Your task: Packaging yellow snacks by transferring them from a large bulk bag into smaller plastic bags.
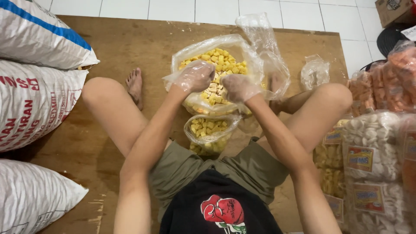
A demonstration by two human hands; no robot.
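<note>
Black shirt (219,208) with a red print, lower centre of the frame, and olive shorts (190,167) above it; bare legs spread to either side on a wooden board (130,43).

Small clear bag (210,132), centre frame, just below both hands: about half full of yellow snack cubes, standing upright, mouth open and facing up toward the camera; long axis roughly vertical.

Large clear bag (216,65), upper centre, touching the small one: lies open with its mouth toward the hands, loose yellow cubes spread inside; long axis runs from lower centre toward the upper edge.

Left hand (197,76), in a thin plastic glove: fingers curled over the cubes in the large bag; whether it grips any, I cannot tell.

Right hand (238,86), gloved likewise: closed loosely at the large bag's lower edge; contents hidden.

Step, as judged: scooping cubes from the large bag into the small one. Next move calls for a short carry down to the small mouth, kept open and upright.

Woven sacks (39,86), left edge. Filled snack packs (372,160), right edge.
</note>
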